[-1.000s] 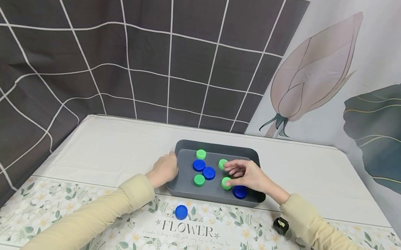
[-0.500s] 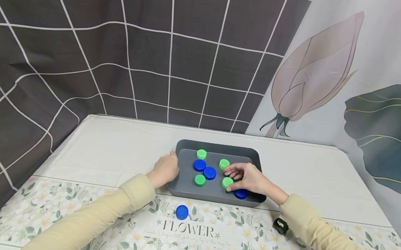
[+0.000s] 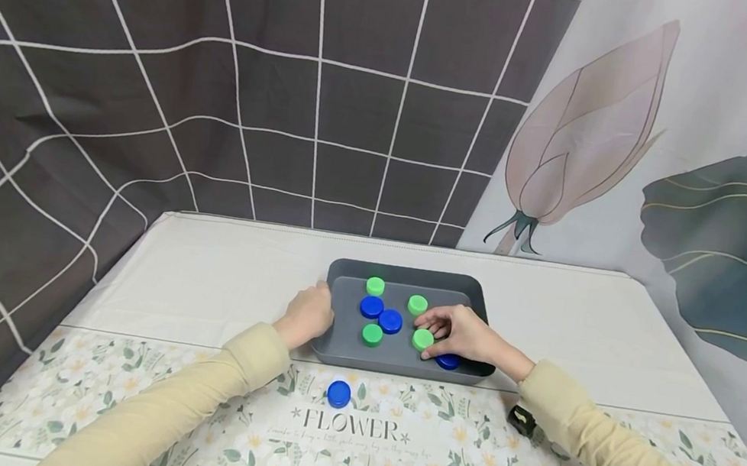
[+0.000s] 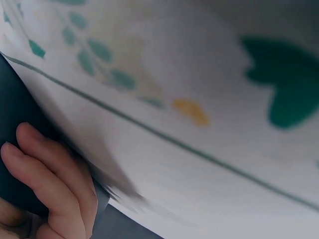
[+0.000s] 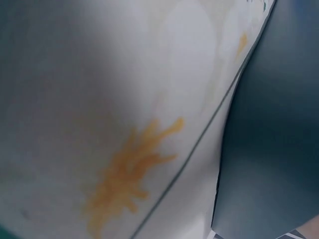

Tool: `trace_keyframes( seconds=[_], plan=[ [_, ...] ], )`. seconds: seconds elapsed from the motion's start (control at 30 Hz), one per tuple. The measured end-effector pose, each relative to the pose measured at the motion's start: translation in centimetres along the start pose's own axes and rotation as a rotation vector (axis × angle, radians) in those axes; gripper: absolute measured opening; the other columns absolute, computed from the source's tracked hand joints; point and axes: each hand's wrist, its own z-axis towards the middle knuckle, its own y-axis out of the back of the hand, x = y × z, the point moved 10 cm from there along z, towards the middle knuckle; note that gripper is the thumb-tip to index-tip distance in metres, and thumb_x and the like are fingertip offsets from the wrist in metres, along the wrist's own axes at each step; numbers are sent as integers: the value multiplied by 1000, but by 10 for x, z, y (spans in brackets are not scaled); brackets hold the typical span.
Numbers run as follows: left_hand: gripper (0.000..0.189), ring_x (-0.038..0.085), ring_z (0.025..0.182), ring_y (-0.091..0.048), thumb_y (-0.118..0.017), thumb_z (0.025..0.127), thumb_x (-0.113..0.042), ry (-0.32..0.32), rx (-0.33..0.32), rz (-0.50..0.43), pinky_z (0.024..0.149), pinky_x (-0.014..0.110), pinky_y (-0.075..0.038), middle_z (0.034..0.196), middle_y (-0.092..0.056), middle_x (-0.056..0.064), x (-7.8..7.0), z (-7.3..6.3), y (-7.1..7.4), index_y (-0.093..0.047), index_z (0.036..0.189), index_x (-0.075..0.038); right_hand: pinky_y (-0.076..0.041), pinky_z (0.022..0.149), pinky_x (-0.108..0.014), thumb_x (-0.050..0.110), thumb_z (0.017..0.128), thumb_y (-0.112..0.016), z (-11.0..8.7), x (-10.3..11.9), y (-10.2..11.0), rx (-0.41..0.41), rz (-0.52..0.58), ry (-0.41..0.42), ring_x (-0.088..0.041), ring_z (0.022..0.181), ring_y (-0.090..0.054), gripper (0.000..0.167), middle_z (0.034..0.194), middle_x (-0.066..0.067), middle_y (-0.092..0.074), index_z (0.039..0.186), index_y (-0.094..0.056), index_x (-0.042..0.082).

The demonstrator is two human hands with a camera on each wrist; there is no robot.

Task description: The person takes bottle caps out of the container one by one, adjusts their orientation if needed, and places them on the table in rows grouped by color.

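A dark grey tray [image 3: 346,349] holds several round plastic bottle caps in green and blue. My left hand [image 3: 307,316] grips the tray's left end; in the left wrist view its fingers [image 4: 55,184] bend against the dark tray wall. Inside the tray, at the right, my right hand [image 3: 462,334] has thumb and fingertips at the sides of a light green bottle cap [image 3: 423,339], pinching it. A dark blue cap [image 3: 447,361] lies partly hidden under that hand. Another light green cap [image 3: 417,305] is just beyond its fingertips. The right wrist view shows mostly cloth and tray wall [image 5: 269,129].
Farther left in the tray lie a light green cap [image 3: 375,286], a darker green cap [image 3: 372,334] and two touching blue caps [image 3: 390,321]. One blue cap [image 3: 338,393] sits on the flowered cloth [image 3: 312,464] before the tray. A small black object [image 3: 521,420] is beside the right sleeve.
My right hand has lowered slightly toward the near side, and its thumb and fingers have come in around the light green cap. The left hand stays at the tray's end.
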Motion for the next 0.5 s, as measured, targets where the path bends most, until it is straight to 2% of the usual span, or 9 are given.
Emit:
trace_keyframes(
  seconds=[0.23, 0.5],
  plan=[
    [24, 20, 54, -58, -49, 91, 0, -10, -6, 3, 43, 24, -49, 70, -58, 16, -1, -1, 1, -50, 110, 13, -57, 75, -20, 15, 72, -84, 0, 1, 1, -8, -36, -4, -9, 85, -65, 38, 99, -8, -72, 105, -70, 4],
    [23, 20, 54, -57, -48, 91, -1, -11, -3, 3, 44, 24, -49, 71, -59, 17, -2, -1, 2, -50, 110, 12, -56, 72, -16, 17, 72, -84, 0, 2, 2, -39, -45, -13, -9, 83, -66, 37, 96, -8, -73, 103, -71, 4]
  ],
)
